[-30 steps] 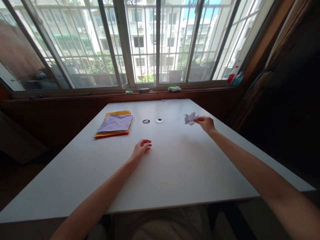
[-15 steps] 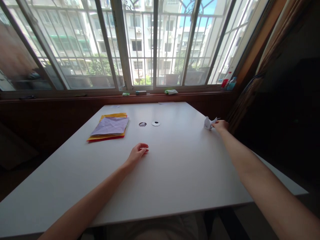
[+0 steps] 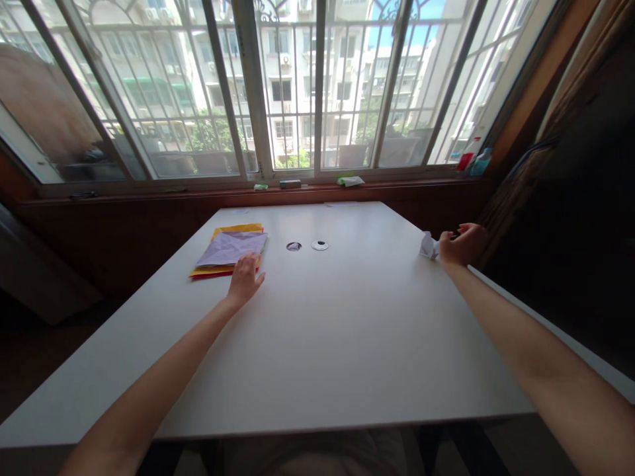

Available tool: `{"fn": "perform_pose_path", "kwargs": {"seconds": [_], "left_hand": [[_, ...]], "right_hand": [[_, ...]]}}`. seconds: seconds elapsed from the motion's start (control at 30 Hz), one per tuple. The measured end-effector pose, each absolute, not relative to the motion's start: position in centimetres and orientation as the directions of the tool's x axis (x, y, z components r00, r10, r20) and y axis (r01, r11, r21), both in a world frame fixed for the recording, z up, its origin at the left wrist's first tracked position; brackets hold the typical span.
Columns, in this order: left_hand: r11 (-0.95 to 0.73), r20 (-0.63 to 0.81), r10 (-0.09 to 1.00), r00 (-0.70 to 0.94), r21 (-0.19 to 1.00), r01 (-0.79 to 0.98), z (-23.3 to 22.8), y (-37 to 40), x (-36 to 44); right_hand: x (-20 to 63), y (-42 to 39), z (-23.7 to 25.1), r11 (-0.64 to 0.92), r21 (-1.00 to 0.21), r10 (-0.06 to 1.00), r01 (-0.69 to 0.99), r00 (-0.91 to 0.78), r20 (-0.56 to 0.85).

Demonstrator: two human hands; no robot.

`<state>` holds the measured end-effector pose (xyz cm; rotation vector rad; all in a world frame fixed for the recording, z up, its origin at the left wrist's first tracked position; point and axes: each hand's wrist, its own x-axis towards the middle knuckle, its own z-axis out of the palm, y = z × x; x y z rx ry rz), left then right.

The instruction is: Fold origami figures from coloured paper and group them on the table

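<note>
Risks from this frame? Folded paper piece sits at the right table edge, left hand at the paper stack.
1. The small white folded paper figure lies close to the right edge of the white table, beside the right hand; a brush from that hand might tip it off.
2. The left hand reaches the near corner of the stack of lilac, yellow and red paper sheets; a one-handed pull may drag several sheets or skew the stack.
</note>
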<state>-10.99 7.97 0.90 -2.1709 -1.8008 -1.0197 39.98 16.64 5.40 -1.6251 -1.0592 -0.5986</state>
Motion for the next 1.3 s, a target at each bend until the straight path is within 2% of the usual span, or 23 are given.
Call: {"fn": "perform_pose_path", "kwargs": {"seconds": [0.1,0.2,0.3,0.4,0.47,0.57,0.7,0.87,0.97,1.03,1.1,1.2,1.3], "left_hand": [[-0.105,0.529,0.848,-0.022,0.209,0.972,0.8,9.9,-13.3],[0.02,0.444,0.89,-0.107,0.196,0.98,1.0,11.6,-15.1],[0.001,0.405,0.911,-0.074,0.18,0.984,1.2,12.5,-16.2],[-0.094,0.391,0.92,0.021,0.169,0.981,1.2,12.6,-16.7],[-0.157,0.39,0.917,0.078,0.176,0.972,1.2,12.4,-16.9],[-0.201,0.409,0.908,0.091,0.236,0.951,1.1,12.3,-17.1],[-0.154,0.425,0.905,-0.003,0.332,0.931,1.0,12.3,-17.2],[-0.12,0.522,0.848,-0.094,0.361,0.925,2.5,12.1,-16.1],[-0.335,0.648,0.761,0.024,0.361,0.871,4.1,10.8,-14.2],[-0.457,0.623,0.769,0.143,0.379,0.805,4.9,9.3,-12.3],[-0.506,0.552,0.808,0.207,0.469,0.724,5.1,7.4,-10.1],[-0.47,0.42,0.879,0.226,0.688,0.552,4.2,4.5,-6.5],[-0.403,0.352,0.915,0.196,0.812,0.423,2.5,1.9,-3.1]], "right_hand": [[37.0,16.5,4.7,0.093,-0.362,0.412,0.928,0.295,0.862],[33.2,16.3,3.0,0.258,-0.314,0.524,0.914,0.141,0.84],[29.5,15.5,1.3,0.393,-0.277,0.598,0.877,-0.015,0.801],[26.8,14.4,0.4,0.546,-0.131,0.613,0.827,-0.289,0.735],[26.0,13.9,0.4,0.592,-0.088,0.61,0.801,-0.374,0.699],[25.8,13.8,0.4,0.594,-0.104,0.615,0.797,-0.368,0.698],[26.0,14.0,0.3,0.556,-0.164,0.637,0.815,-0.29,0.714],[25.9,13.9,0.1,0.561,-0.181,0.657,0.808,-0.302,0.691],[25.9,13.5,0.4,0.594,-0.151,0.625,0.79,-0.334,0.706],[25.8,12.8,0.6,0.64,-0.114,0.577,0.76,-0.377,0.725],[25.3,11.9,1.0,0.683,-0.1,0.542,0.724,-0.41,0.734],[24.0,10.0,1.3,0.736,-0.132,0.542,0.664,-0.461,0.703],[22.4,8.2,1.4,0.77,-0.205,0.556,0.604,-0.478,0.68]]}}
